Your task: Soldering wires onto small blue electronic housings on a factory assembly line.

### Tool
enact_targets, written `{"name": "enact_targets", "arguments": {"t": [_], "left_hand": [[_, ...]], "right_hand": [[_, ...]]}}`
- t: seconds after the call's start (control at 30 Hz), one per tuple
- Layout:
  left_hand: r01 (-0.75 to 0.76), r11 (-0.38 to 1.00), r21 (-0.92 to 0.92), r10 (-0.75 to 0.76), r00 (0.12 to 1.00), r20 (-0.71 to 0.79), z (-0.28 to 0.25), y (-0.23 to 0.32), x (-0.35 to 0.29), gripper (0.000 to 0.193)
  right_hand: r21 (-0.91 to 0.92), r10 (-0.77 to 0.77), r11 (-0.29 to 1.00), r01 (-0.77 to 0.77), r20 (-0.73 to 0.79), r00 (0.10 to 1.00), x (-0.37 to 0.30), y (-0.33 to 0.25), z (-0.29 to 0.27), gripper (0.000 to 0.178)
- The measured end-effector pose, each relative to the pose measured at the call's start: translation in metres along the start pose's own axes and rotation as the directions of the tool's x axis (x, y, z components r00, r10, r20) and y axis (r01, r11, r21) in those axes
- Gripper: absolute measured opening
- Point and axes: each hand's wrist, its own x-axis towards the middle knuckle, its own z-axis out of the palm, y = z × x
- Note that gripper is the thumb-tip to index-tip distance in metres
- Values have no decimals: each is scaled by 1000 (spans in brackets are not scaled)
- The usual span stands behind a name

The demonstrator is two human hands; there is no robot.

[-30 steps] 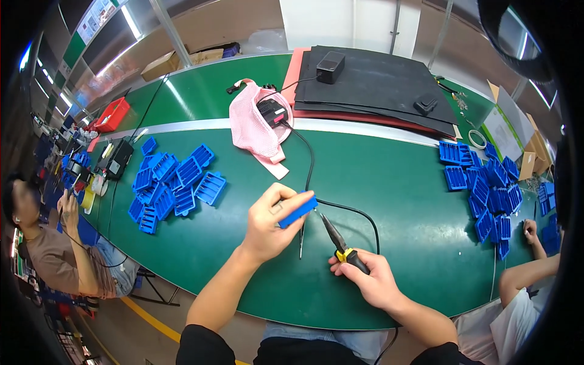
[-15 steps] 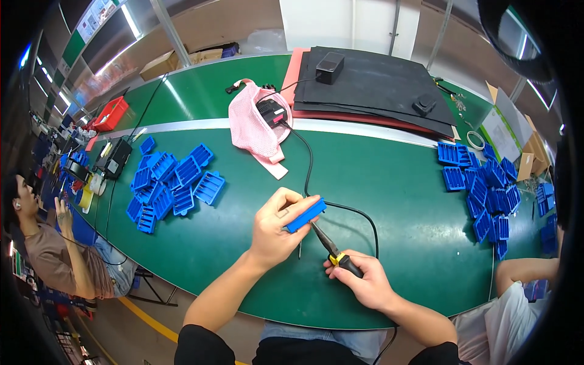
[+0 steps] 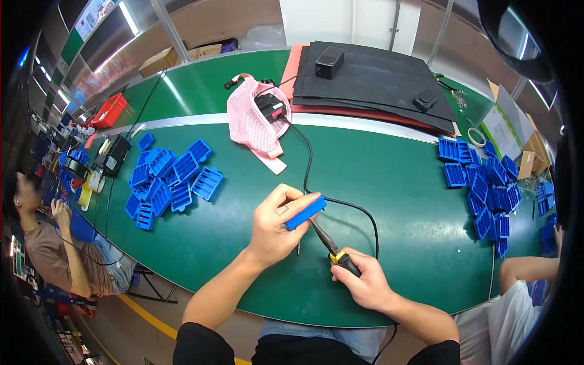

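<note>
Near the middle of the green table, my left hand (image 3: 277,222) is closed around a blue plastic battery holder (image 3: 305,212), tilted with its far end up to the right. A thin dark wire or pin hangs below that hand. My right hand (image 3: 367,281) grips needle-nose pliers (image 3: 326,239) by their black and yellow handles. The long jaws point up and left, their tips at the holder's lower edge; whether they pinch anything there is too small to tell.
Blue holders form a heap (image 3: 161,176) at left and another heap (image 3: 486,188) at right. A black cable (image 3: 359,210) runs behind my hands from a pink bag (image 3: 255,115). Black sheets (image 3: 377,85) lie at the back. A person (image 3: 73,255) sits at left; another person's knee (image 3: 526,274) shows at right.
My hands, the holder and the pliers keep nearly the same pose. The whole view has shifted slightly. At left the seated person's hand and head have moved a little.
</note>
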Motion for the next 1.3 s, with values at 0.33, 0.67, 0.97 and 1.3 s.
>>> {"name": "enact_targets", "arguments": {"t": [0.33, 0.67, 0.97, 1.3], "left_hand": [[67, 995, -71, -66, 998, 14, 0, -4, -2, 48], [-7, 1000, 6, 7, 996, -87, 6, -4, -1, 44], [-28, 999, 38, 32, 995, -100, 10, -1, -3, 45], [-57, 998, 37, 59, 997, -49, 8, -3, -3, 45]], "right_hand": [[-50, 14, 999, -14, 0, 1000, -1, -2, -3, 20], [-27, -27, 999, 29, 79, 997, 0, 5, -2, 18], [-39, -40, 998, 43, 68, 997, -1, 5, 0, 18], [-108, -99, 988, 109, 94, 991, -1, 1, -1, 16]]}}
